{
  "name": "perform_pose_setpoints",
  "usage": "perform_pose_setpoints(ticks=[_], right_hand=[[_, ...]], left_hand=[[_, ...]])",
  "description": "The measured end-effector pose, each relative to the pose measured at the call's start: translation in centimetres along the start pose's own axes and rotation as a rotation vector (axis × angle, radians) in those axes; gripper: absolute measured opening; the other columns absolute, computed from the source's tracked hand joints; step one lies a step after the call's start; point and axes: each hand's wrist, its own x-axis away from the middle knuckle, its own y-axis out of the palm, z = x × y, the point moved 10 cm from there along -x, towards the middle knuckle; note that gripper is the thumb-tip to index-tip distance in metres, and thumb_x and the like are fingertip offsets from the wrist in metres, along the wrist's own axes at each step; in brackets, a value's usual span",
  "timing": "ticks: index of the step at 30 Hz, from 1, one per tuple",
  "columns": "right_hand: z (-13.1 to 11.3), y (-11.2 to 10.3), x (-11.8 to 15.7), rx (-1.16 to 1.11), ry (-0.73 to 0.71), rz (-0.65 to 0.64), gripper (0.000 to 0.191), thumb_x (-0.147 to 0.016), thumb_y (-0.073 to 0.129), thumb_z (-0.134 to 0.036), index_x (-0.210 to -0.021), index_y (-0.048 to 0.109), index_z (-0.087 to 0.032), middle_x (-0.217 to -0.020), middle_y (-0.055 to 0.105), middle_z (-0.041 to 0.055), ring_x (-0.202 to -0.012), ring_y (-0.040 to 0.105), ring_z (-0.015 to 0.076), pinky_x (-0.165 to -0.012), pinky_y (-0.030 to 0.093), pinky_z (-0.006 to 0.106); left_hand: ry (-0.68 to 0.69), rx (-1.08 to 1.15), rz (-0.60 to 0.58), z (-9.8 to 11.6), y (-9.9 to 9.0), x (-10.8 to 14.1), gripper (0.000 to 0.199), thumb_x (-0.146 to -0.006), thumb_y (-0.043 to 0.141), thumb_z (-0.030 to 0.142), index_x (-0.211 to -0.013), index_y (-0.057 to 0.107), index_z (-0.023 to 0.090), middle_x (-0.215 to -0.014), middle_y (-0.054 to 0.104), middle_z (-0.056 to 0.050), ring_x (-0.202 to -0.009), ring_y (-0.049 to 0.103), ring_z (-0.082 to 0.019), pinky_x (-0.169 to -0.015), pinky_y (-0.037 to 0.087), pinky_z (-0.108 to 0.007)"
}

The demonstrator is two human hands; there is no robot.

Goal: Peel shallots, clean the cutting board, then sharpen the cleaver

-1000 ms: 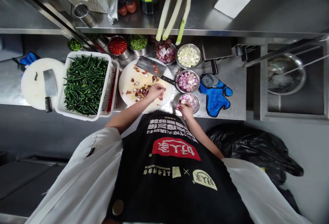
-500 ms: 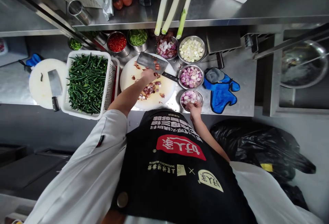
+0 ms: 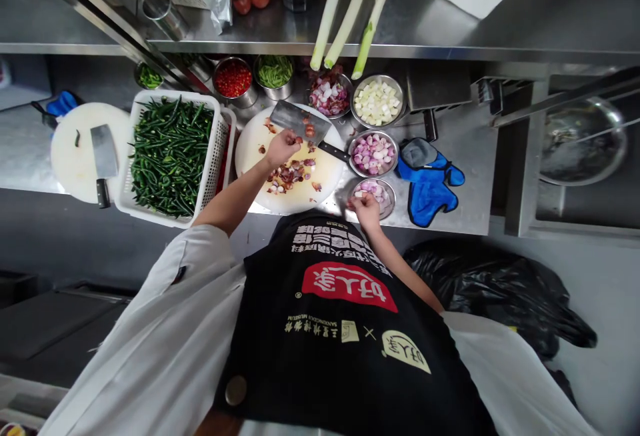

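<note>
Over the round cutting board (image 3: 327,186), my left hand (image 3: 281,148) pinches a small reddish-brown piece that looks like an unpeeled shallot (image 3: 299,140). A cleaver (image 3: 295,118) lies flat at the board's far side, reddish-brown pieces on its blade and its handle reaching to a bowl of peeled shallots (image 3: 374,154). Brown skins and shallot pieces (image 3: 290,175) are scattered across the board. My right hand (image 3: 367,211) is at the near left rim of a smaller metal bowl (image 3: 389,208) with peeled shallots in it. Its fingers are closed; whatever they hold is hidden.
A white basket of green chillies (image 3: 170,156) stands left, beside another board with a cleaver (image 3: 104,149). Behind are bowls of red chillies (image 3: 233,81), cut greens (image 3: 275,72), purple onion (image 3: 330,97) and white cubes (image 3: 379,101). Leeks (image 3: 350,16) overhang the shelf. Blue cloth (image 3: 430,189) lies right.
My left hand has drawn back a little from the cleaver's blade, fingertips now visible. My right hand has moved from over the small bowl's shallots to its left rim. The view has shifted slightly.
</note>
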Motion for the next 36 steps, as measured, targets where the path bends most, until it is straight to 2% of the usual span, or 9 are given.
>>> perform_pose_setpoints(ticks=[3,7,11,14,18,22,26,31,36], right_hand=[[-1.9,3.6,0.1,-0.056,0.015,-0.114,0.054,-0.06,0.096,-0.046,-0.091,0.057,-0.026,-0.083,0.08,0.0015,-0.071,0.077,0.0204,-0.063,0.064,0.031],[-3.4,8.1,1.1,-0.132,0.087,-0.266,0.054,-0.063,0.099,-0.044,-0.095,0.059,-0.026,-0.087,0.08,0.0011,-0.078,0.081,0.0209,-0.071,0.068,0.032],[-3.5,8.3,1.5,-0.194,0.117,-0.24,0.057,-0.057,0.103,-0.035,-0.092,0.059,-0.026,-0.083,0.078,-0.0021,-0.078,0.081,0.0202,-0.073,0.069,0.032],[-3.6,7.4,1.8,-0.198,0.089,-0.218,0.057,-0.056,0.104,-0.032,-0.092,0.059,-0.026,-0.079,0.076,-0.0046,-0.072,0.078,0.017,-0.069,0.068,0.029],[-3.8,7.8,2.6,-0.19,0.078,-0.26,0.059,-0.055,0.106,-0.037,-0.092,0.061,-0.026,-0.082,0.077,-0.0039,-0.074,0.077,0.0164,-0.07,0.067,0.028],[-3.4,8.4,3.5,-0.18,0.108,-0.285,0.061,-0.051,0.107,-0.041,-0.091,0.063,-0.025,-0.083,0.078,-0.0035,-0.078,0.078,0.0181,-0.071,0.066,0.029],[-3.1,8.4,3.5,-0.15,0.097,-0.278,0.062,-0.053,0.107,-0.042,-0.091,0.061,-0.025,-0.08,0.075,-0.0046,-0.077,0.077,0.0168,-0.069,0.064,0.027],[-4.1,7.8,2.9,-0.094,-0.034,-0.215,0.054,-0.06,0.099,-0.044,-0.092,0.06,-0.025,-0.084,0.074,-0.0047,-0.068,0.068,0.0128,-0.065,0.061,0.027],[-4.6,7.8,3.1,-0.04,-0.107,-0.222,0.054,-0.061,0.096,-0.047,-0.093,0.059,-0.026,-0.087,0.075,-0.003,-0.072,0.068,0.0154,-0.068,0.062,0.03]], left_hand=[[0.045,0.327,-0.09,0.1,2.1,4.9,0.026,-0.076,0.077,0.012,-0.092,0.059,0.021,-0.089,0.071,-0.001,-0.081,0.067,-0.014,-0.081,0.052,-0.027],[0.092,0.465,-0.217,0.1,7.9,11.9,0.027,-0.076,0.08,0.017,-0.097,0.064,0.02,-0.095,0.075,-0.003,-0.087,0.07,-0.015,-0.088,0.056,-0.03],[0.085,0.511,-0.217,-0.3,11.1,14.7,0.03,-0.077,0.082,0.02,-0.104,0.072,0.018,-0.104,0.079,-0.007,-0.094,0.073,-0.018,-0.093,0.057,-0.032],[0.047,0.503,-0.267,-0.8,11.5,14.8,0.032,-0.077,0.085,0.022,-0.108,0.079,0.017,-0.109,0.082,-0.009,-0.098,0.075,-0.021,-0.096,0.057,-0.034],[0.009,0.49,-0.339,-1.1,11.3,15.1,0.031,-0.077,0.089,0.027,-0.105,0.084,0.017,-0.108,0.084,-0.009,-0.1,0.077,-0.023,-0.097,0.058,-0.036],[-0.051,0.537,-0.239,-1.7,10.6,15.3,0.038,-0.072,0.095,0.026,-0.104,0.079,0.015,-0.1,0.083,-0.008,-0.093,0.076,-0.021,-0.091,0.058,-0.033],[-0.111,0.564,-0.193,-1.9,10.4,15.5,0.05,-0.065,0.098,0.018,-0.103,0.066,0.017,-0.08,0.074,0.002,-0.076,0.071,-0.014,-0.076,0.054,-0.025],[-0.238,0.561,-0.301,-2.0,10.7,15.6,0.024,-0.078,0.086,0.021,-0.095,0.07,0.015,-0.084,0.077,-0.002,-0.07,0.072,-0.014,-0.063,0.054,-0.024],[-0.242,0.495,-0.334,-1.6,10.1,15.4,0.013,-0.078,0.084,0.017,-0.089,0.078,0.014,-0.075,0.077,-0.003,-0.066,0.071,-0.014,-0.059,0.054,-0.021]])
